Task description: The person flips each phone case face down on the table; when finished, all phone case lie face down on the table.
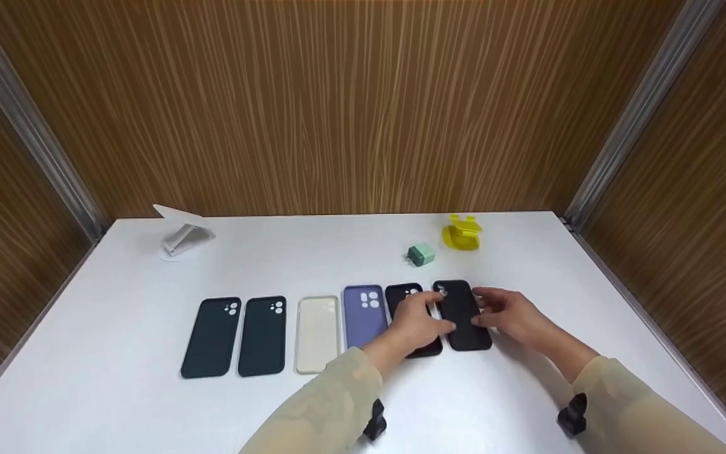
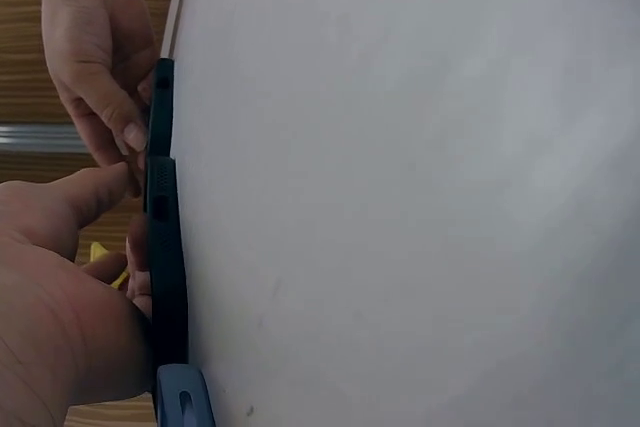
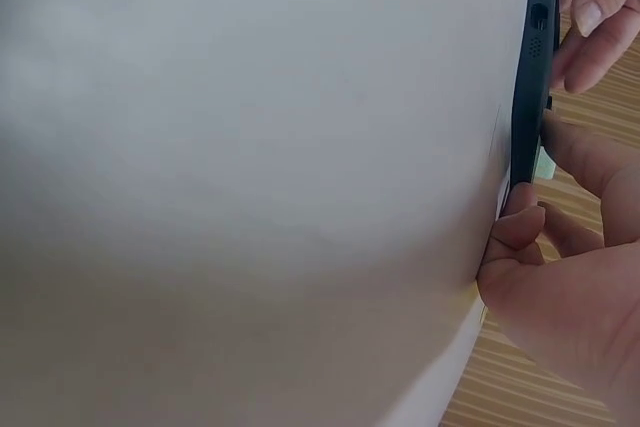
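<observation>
Toward the right end of a row of phone cases, both hands are at the rightmost black phone case (image 1: pixel 466 321), which lies flat with its camera cut-out at the far left corner. My left hand (image 1: pixel 414 323) reaches over the neighbouring black phone case (image 1: pixel 426 349), partly covering it, with thumb and fingertips at the rightmost case's left edge. From the other side, my right hand (image 1: pixel 514 315) touches the right edge with thumb and forefinger spread along it. In the right wrist view, the thumb (image 3: pixel 585 152) meets the case near its edge while other fingers bend beside it.
Leftward lie a purple case (image 1: pixel 363 315), a cream case (image 1: pixel 317 334) and two dark green cases (image 1: pixel 262 337). Behind stand a green plug adapter (image 1: pixel 421 255), a yellow folding stand (image 1: pixel 462 234) and a white stand (image 1: pixel 185 233). Wood-grain panels (image 1: pixel 338 113) enclose the white table (image 1: pixel 117 378).
</observation>
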The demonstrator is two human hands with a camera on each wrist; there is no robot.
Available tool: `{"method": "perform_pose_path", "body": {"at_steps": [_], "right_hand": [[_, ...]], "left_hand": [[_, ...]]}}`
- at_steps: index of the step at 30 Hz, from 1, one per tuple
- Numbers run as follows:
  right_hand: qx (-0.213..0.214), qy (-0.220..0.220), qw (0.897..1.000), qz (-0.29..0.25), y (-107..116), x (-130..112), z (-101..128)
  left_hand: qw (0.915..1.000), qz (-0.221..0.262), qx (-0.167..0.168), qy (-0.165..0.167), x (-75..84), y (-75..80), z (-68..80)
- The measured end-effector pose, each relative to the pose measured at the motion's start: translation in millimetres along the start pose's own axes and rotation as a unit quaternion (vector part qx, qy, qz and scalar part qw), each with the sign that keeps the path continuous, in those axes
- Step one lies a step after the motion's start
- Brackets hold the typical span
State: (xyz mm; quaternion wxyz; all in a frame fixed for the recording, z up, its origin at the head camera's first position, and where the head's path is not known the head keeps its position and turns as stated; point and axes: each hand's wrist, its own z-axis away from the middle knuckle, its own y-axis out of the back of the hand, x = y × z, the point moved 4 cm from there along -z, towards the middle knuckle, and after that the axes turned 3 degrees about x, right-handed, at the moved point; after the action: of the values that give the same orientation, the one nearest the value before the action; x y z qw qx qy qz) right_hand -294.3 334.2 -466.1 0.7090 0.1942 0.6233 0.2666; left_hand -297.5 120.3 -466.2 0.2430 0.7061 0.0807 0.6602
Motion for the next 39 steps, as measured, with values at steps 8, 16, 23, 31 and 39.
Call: {"method": "perform_pose_path", "body": {"at_steps": [8,16,23,31,39], "right_hand": [[0.011,0.0,1.0,-0.012,1.4,-1.5,1.2],[0.047,0.021,0.995,-0.083,5.8,-10.8,7.8],[0.043,0.049,0.995,-0.078,-5.5,-35.7,10.6],[0.02,0.074,0.992,-0.101,-31.7,-52.9,1.1],[-0.001,0.066,0.992,-0.106,-45.3,-50.5,-4.5]], "left_hand": [[0.9993,0.037,0.005,0.006,13.0,16.8,4.3],[0.9966,0.079,-0.002,-0.023,13.7,57.5,10.2],[0.9965,0.076,-0.003,-0.036,-10.1,83.1,11.4],[0.9986,0.045,0.003,-0.028,-32.1,88.5,13.1],[0.999,0.01,-0.011,-0.041,-41.6,86.2,12.9]]}}
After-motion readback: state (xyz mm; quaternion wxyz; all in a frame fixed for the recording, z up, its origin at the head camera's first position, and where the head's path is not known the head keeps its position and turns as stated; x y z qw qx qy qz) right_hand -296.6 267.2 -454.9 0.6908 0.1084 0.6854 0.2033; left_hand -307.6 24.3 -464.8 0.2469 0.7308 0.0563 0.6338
